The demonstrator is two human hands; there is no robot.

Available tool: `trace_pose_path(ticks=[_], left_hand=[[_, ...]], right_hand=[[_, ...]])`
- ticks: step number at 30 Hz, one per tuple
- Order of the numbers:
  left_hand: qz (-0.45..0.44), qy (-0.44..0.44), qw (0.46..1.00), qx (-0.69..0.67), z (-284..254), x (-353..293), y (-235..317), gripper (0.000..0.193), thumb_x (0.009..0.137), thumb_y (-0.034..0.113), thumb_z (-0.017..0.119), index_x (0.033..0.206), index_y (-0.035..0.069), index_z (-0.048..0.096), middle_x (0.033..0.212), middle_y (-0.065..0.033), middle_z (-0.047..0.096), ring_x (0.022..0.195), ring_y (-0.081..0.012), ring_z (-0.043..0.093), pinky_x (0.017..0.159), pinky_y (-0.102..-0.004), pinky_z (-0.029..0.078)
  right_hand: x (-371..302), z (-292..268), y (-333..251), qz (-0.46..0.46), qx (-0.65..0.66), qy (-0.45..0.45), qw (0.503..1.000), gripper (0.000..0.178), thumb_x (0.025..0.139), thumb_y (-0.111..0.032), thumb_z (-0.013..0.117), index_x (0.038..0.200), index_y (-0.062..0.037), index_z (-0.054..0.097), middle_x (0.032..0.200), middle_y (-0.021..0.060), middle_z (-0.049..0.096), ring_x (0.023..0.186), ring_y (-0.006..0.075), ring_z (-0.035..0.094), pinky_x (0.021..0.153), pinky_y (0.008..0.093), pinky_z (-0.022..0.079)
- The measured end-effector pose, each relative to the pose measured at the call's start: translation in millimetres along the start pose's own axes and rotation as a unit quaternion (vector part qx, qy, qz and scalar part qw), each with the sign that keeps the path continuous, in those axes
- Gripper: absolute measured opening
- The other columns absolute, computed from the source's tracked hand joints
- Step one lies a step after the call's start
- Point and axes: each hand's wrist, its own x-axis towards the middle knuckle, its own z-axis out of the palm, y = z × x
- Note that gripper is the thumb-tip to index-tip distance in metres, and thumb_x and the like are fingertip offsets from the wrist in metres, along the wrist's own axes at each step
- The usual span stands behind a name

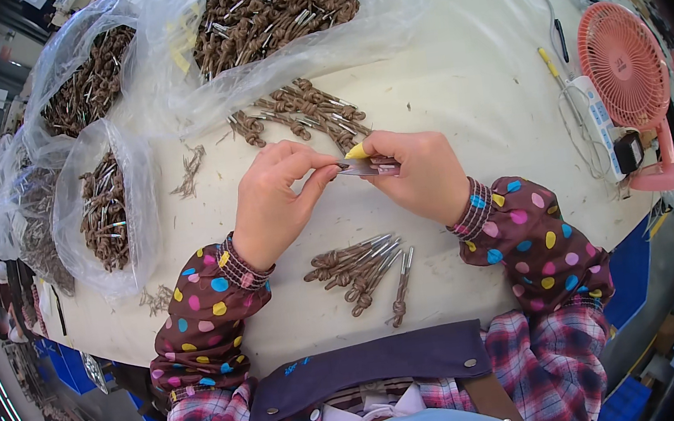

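Observation:
My left hand point(281, 196) is closed in a pinch, thumb against forefinger. What its fingertips hold is too small to make out. Against them lies the flat silver blade of what look like thread snips point(360, 167), gripped in my closed right hand point(424, 169). A yellow covering point(357, 152) shows by the right thumb tip. Just beyond my hands is a loose pile of knotted brown cords point(305, 110) with metal tips. Nearer my body, a smaller group of these cords point(356, 268) lies with tips pointing up and right, and a single cord point(401, 288) rests beside it.
Clear plastic bags of knotted cords stand at the back point(273, 18), back left point(94, 80) and left point(104, 212). Brown thread scraps point(189, 171) litter the cream table point(465, 96). At right are a pink fan point(624, 65), a white power strip point(596, 127) and a yellow-handled tool point(549, 61).

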Motion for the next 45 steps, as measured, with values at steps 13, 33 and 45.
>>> trace_pose_path(ticks=[13, 33, 45], left_hand=[[-0.100, -0.009, 0.975, -0.199, 9, -4, -4, 0.010, 0.095, 0.011, 0.055, 0.095, 0.002, 0.052, 0.074, -0.0072, 0.065, 0.056, -0.0119, 0.058, 0.052, -0.0252, 0.046], [-0.064, -0.006, 0.995, -0.075, 12, -5, -1, 0.011, 0.095, 0.012, 0.056, 0.093, 0.002, 0.053, 0.071, -0.0107, 0.060, 0.059, -0.0221, 0.060, 0.055, -0.0299, 0.047], [-0.043, 0.008, 0.997, -0.066, 14, -7, -2, 0.011, 0.094, 0.012, 0.056, 0.094, 0.002, 0.051, 0.072, -0.0108, 0.060, 0.061, -0.0239, 0.060, 0.056, -0.0310, 0.047]], right_hand=[[3, 0, -2, 0.139, 0.171, -0.059, 0.974, 0.012, 0.085, -0.007, 0.068, 0.092, 0.0018, 0.065, 0.078, 0.0043, 0.068, 0.073, 0.0061, 0.063, 0.063, 0.0208, 0.048], [1, -1, -3, -0.172, -0.258, 0.038, 0.950, 0.028, 0.077, -0.032, 0.073, 0.079, -0.0108, 0.055, 0.079, 0.0017, 0.053, 0.056, 0.0199, 0.056, 0.048, 0.0317, 0.044], [5, -5, 1, -0.151, -0.141, 0.034, 0.978, 0.028, 0.076, -0.031, 0.074, 0.082, -0.0086, 0.058, 0.085, 0.0012, 0.059, 0.059, 0.0202, 0.059, 0.050, 0.0302, 0.046]])
